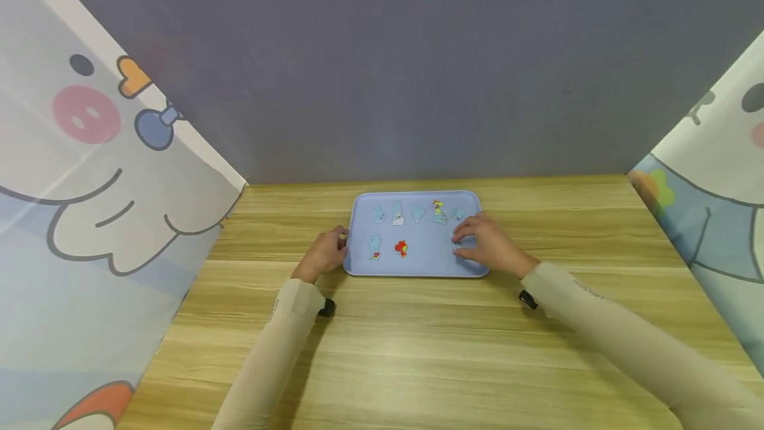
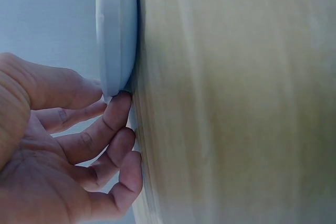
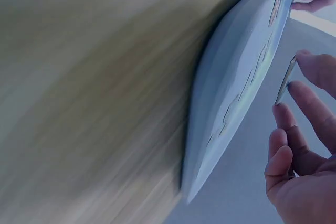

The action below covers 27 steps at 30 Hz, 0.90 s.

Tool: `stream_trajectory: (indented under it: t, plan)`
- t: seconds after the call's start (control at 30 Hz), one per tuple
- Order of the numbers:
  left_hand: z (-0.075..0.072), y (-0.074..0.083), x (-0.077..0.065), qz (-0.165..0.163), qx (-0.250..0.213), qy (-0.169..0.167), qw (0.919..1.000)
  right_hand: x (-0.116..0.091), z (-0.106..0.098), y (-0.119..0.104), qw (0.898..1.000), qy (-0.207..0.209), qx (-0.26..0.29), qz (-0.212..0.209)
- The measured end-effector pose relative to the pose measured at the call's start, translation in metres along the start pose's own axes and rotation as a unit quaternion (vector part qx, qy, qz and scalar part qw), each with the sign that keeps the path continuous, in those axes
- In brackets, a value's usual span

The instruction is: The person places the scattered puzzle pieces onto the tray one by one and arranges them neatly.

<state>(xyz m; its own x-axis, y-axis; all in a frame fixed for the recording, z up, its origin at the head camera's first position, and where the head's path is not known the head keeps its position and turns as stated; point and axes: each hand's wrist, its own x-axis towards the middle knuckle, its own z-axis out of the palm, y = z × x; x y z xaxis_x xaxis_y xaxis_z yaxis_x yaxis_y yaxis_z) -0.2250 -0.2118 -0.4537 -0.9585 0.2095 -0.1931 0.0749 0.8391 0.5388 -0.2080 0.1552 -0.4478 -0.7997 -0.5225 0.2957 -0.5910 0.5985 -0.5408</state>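
A pale blue tray (image 1: 426, 261) lies on the table with several puzzle pieces spread over it. At its left edge my left hand (image 1: 325, 254) holds the rim, thumb on top and fingertips at the underside in the left wrist view. My right hand (image 1: 492, 245) is over the tray's right end. Between its thumb and fingers it pinches a thin puzzle piece (image 3: 285, 81), seen edge-on above the tray in the right wrist view. A red and green piece (image 1: 401, 248) lies in the near row, beside a light blue piece (image 1: 374, 246).
A far row on the tray includes a yellow and blue piece (image 1: 439, 212) and a plain triangular piece (image 1: 417, 214). The wood-grain table (image 1: 418, 350) meets a grey wall (image 1: 418, 71) behind the tray. Cartoon-printed panels (image 1: 54, 231) stand on both sides.
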Motion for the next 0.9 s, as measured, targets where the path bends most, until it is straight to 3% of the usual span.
stream_trajectory:
  t: [0.3, 0.47, 0.7, 0.8, 0.9]
  plan:
    - [0.002, 0.0, -0.001, 0.001, 0.0, 0.006, 1.0, 0.031, 0.025, -0.016, 0.997, -0.055, 0.008, 0.055]
    - [0.002, 0.002, -0.002, 0.003, 0.001, 0.006, 1.0, 0.044, 0.037, -0.024, 0.995, -0.063, 0.01, 0.082]
    - [0.003, 0.003, 0.0, 0.004, -0.003, 0.003, 1.0, 0.052, 0.053, -0.031, 0.988, -0.09, -0.028, 0.125]
    - [0.003, 0.003, 0.001, 0.001, 0.004, 0.002, 1.0, 0.051, 0.054, -0.033, 0.987, -0.089, -0.036, 0.125]
    - [-0.001, 0.006, 0.001, 0.005, 0.036, 0.033, 0.9988, 0.05, 0.045, -0.036, 0.992, -0.07, -0.035, 0.101]
